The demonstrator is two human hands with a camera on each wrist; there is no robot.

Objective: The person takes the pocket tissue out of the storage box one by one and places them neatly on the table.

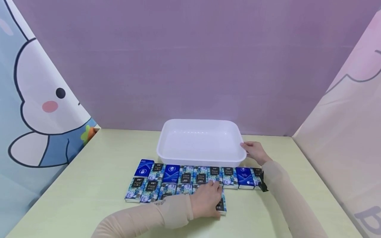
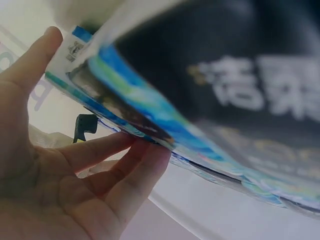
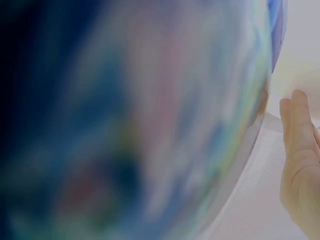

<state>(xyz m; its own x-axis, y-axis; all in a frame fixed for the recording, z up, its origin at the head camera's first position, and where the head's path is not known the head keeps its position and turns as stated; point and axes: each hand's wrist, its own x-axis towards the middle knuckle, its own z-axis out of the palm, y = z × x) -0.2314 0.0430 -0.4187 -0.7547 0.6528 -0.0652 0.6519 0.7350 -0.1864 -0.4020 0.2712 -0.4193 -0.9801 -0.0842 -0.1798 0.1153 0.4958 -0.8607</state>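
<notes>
In the head view my left hand (image 1: 206,200) reaches over the near row of tissue packs, gripping the right-end tissue pack (image 1: 221,206) between the thumb at its near end and fingers at its far end. The left wrist view shows the thumb (image 2: 40,55) and fingertips (image 2: 155,152) at opposite ends of a pack. My right hand (image 1: 255,152) holds the right rim of a white plastic basin (image 1: 197,158), fingertips over its edge. Blurred patterned packaging (image 3: 150,120) fills most of the right wrist view, the fingers (image 3: 300,120) at its right edge.
Behind the near row runs a second row of tissue packs, some floral and some dark blue (image 1: 171,173), close against the basin's front. A black strap piece (image 1: 263,185) hangs by the right sleeve. A purple wall (image 1: 196,66) backs the pale table (image 1: 74,195), with cartoon-printed panels at both sides.
</notes>
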